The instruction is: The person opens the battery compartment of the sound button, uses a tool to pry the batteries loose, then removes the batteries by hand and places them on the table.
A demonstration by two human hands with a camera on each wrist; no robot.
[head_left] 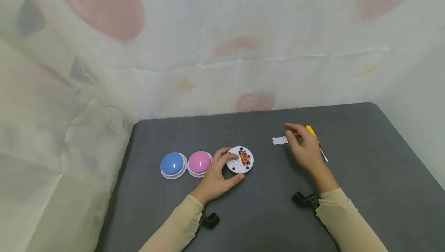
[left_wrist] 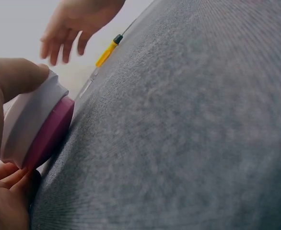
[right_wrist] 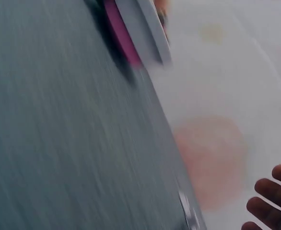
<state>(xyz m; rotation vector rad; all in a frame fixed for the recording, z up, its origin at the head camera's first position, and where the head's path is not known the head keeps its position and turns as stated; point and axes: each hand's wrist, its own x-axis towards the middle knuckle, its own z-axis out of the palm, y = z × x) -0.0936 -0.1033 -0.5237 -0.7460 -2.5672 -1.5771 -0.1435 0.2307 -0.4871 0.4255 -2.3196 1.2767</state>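
My left hand point(head_left: 216, 177) holds an upside-down buzzer button point(head_left: 235, 163) by its edge, thumb on the near side and fingers on the far side. Two batteries point(head_left: 245, 158) sit side by side in its uncovered underside, beside a patch of speaker holes. The left wrist view shows its white base above a pink dome point(left_wrist: 50, 135) turned down to the table. My right hand point(head_left: 306, 150) hovers with relaxed fingers and holds nothing. Just left of its fingertips lies a small white battery cover point(head_left: 279, 140).
A blue buzzer button point(head_left: 172, 164) and a pink one point(head_left: 199, 162) stand dome-up left of my left hand. A yellow-handled screwdriver point(head_left: 311, 130) lies partly behind my right hand. The dark grey table point(head_left: 264, 217) ends at a patterned cloth point(head_left: 167, 51) at the back.
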